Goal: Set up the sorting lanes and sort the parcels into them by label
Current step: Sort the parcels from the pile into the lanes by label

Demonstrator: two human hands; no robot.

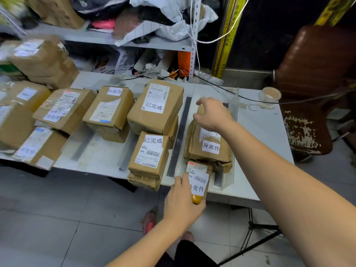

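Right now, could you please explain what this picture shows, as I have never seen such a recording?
There is no machine here: a person wears one camera on the head, looking down at their own two bare hands. A white table is split into lanes by grey metal strips, with brown parcels lying in them. The left hand grips a small parcel at the table's near edge; the right hand grips the far end of a larger parcel just behind it. Both seem to carry the same white label. A tape roll sits at the far right corner.
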